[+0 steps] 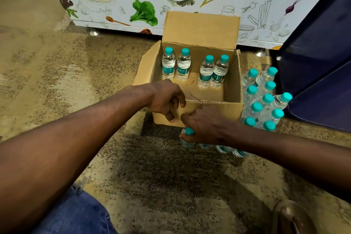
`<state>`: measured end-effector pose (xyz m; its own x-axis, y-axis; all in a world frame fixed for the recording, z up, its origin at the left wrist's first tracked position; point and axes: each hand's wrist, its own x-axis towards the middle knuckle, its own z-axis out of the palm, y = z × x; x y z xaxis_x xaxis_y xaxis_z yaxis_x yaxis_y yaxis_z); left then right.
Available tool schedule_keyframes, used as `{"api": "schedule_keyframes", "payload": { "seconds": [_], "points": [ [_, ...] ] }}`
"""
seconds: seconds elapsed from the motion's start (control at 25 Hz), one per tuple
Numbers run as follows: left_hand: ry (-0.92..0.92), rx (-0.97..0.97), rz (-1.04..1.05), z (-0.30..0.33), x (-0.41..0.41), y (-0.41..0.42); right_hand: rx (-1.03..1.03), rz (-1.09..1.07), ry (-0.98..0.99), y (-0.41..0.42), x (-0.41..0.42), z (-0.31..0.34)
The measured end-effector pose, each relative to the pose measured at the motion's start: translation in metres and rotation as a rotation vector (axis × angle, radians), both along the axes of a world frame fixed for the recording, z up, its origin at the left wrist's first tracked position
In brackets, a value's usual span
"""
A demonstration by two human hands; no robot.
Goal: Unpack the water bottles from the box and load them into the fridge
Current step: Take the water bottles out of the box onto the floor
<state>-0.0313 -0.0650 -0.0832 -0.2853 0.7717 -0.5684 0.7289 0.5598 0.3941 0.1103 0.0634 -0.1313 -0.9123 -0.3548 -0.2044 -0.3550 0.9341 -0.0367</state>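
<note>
Left hand [167, 100] grips box [230, 89] near rim; right hand [205, 125] clutches bottle [187, 136] (teal cap) just below box.

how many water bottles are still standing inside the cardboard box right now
4. Two stand together at the back left of the box: one and one. Two more stand as a pair right of them: one and one. The near wall might hide others.

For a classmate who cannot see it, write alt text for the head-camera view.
A person's left hand grips the near wall of a cardboard box holding four upright water bottles, while the right hand holds a bottle on the floor in front. More bottles stand right of the box.
</note>
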Motion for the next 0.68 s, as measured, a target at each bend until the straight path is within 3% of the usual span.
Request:
{"api": "schedule_keyframes", "payload": {
  "seconds": [0.4,0.56,0.68],
  "points": [
    [0.157,0.220,0.051,-0.003,-0.008,0.009,-0.015,0.014,0.031,0.001,0.002,-0.009],
    [0.188,0.221,0.082,-0.008,-0.014,0.007,-0.201,-0.091,0.075,0.016,-0.011,0.005],
    [0.185,0.182,0.108,-0.011,-0.018,0.003,-0.398,-0.259,0.311,0.041,-0.039,0.014]
  ]
}}
